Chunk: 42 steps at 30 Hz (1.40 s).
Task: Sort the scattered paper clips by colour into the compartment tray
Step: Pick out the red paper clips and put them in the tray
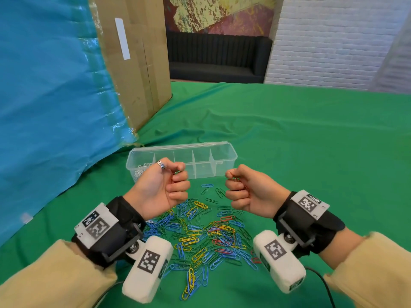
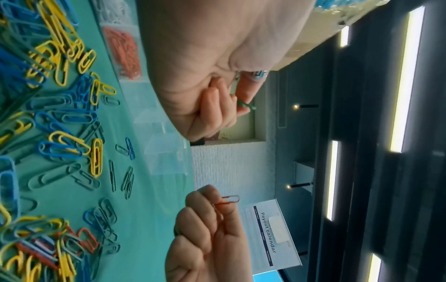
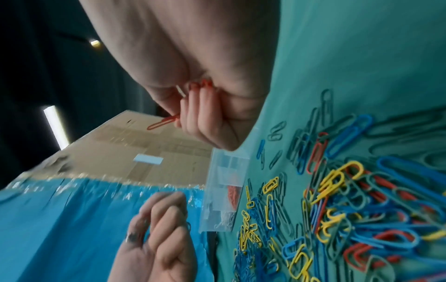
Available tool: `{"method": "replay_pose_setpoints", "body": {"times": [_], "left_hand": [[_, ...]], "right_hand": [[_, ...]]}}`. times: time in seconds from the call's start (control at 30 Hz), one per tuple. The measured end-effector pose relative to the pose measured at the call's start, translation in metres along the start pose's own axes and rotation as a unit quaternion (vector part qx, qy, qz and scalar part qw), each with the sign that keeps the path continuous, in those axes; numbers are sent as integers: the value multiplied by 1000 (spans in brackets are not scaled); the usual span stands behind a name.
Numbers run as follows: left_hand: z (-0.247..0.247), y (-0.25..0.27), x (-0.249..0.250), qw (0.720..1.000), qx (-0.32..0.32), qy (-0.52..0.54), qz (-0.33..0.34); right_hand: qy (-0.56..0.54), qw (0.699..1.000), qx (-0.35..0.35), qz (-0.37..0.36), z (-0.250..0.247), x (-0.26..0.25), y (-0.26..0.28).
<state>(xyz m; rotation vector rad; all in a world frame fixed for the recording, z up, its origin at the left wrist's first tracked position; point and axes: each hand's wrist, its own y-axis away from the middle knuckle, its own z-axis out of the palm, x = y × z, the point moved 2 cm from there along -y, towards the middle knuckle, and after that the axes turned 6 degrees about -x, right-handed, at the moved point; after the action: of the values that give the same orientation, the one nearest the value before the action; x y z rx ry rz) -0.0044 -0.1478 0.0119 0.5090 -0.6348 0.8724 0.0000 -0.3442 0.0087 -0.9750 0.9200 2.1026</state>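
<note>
Both hands raised above the table, between clip pile (image 1: 206, 236) and compartment tray (image 1: 224, 150). Right hand (image 1: 246, 192): fingers curled, pinching a red paper clip (image 3: 163, 121), more red clips bunched in the palm. Left hand (image 1: 160, 187): fingers curled, pinching a green paper clip (image 2: 246, 105). Tray holds white clips (image 1: 141, 172) in the left-end compartment, red clips (image 2: 125, 53) in the next one.

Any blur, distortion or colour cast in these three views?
Head view: sharp in the middle, clips and tray crisp; wide-angle bending at the edges, right sleeve smeared. Left wrist view: rotated sideways, cloth looks teal not green, ceiling lights blown out. Right wrist view: motion blur on the box and left hand, same teal cast.
</note>
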Motion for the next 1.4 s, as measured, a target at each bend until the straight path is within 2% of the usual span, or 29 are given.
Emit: {"method": "replay_pose_setpoints", "body": {"times": [0.07, 0.1, 0.13, 0.17, 0.2, 0.23, 0.27, 0.3, 0.33, 0.37, 0.4, 0.47, 0.53, 0.57, 0.6, 0.63, 0.7, 0.77, 0.83, 0.9, 1.0, 1.07, 1.17, 1.23, 1.3, 1.33, 1.4], "left_hand": [[-1, -1, 0, 998, 29, -50, -28], [-6, -2, 0, 990, 66, -118, -40], [-9, -3, 2, 969, 101, -222, -42], [-13, -3, 6, 921, 131, -364, -37], [-18, -2, 11, 840, 152, -520, -32], [-22, -1, 15, 735, 156, -659, -26], [-25, -1, 18, 638, 147, -755, -31], [-24, 0, 19, 572, 140, -807, -47], [-23, 1, 19, 533, 132, -833, -65], [-19, 1, 18, 518, 121, -843, -81], [-14, 1, 16, 520, 105, -842, -93], [-6, -4, 7, 539, 66, -833, -103], [1, -11, -5, 541, 26, -835, -102], [5, -14, -12, 539, 7, -836, -105], [8, -18, -19, 541, -10, -834, -111], [11, -22, -27, 542, -23, -832, -118], [16, -27, -39, 535, -43, -834, -128], [18, -31, -45, 520, -48, -842, -134], [17, -32, -47, 512, -51, -846, -141], [14, -33, -45, 510, -60, -842, -168], [11, -32, -34, 496, -54, -842, -205], [12, -32, -28, 510, -30, -841, -177], [17, -35, -35, 544, -37, -829, -128], [21, -37, -46, 539, -54, -832, -121], [24, -40, -53, 525, -57, -840, -121], [26, -41, -55, 519, -59, -844, -125], [26, -44, -57, 516, -66, -843, -136]], "right_hand": [[-6, 1000, -12, 25, -9, 1, 1], [23, 999, -3, 35, -14, 3, 1], [74, 996, 12, 41, -19, 4, 1], [140, 989, 30, 41, -22, 5, 2], [217, 974, 47, 36, -25, 5, 3], [300, 951, 67, 31, -27, 4, 4], [383, 919, 86, 28, -29, 3, 5], [467, 878, 101, 28, -31, 1, 5], [548, 829, 111, 29, -32, -1, 5], [617, 778, 114, 30, -33, -4, 5], [666, 737, 110, 35, -33, -6, 5], [710, 695, 98, 56, -34, -7, 4], [718, 686, 84, 81, -33, -5, 2], [708, 696, 76, 90, -33, -3, 1], [678, 726, 70, 93, -33, -1, -1], [624, 773, 70, 94, -33, 2, -2], [469, 875, 72, 91, -32, 7, -3], [296, 950, 58, 77, -33, 11, -4], [147, 986, 41, 65, -33, 13, -5], [37, 996, 37, 65, -33, 12, -4], [-16, 997, 46, 67, -34, 11, -2], [1, 997, 47, 65, -36, 10, -1], [75, 995, 37, 45, -37, 10, -1], [171, 984, 39, 37, -35, 10, -2], [314, 947, 52, 41, -33, 11, -4], [400, 914, 50, 46, -30, 11, -5], [577, 815, 31, 53, -26, 9, -6]]}}
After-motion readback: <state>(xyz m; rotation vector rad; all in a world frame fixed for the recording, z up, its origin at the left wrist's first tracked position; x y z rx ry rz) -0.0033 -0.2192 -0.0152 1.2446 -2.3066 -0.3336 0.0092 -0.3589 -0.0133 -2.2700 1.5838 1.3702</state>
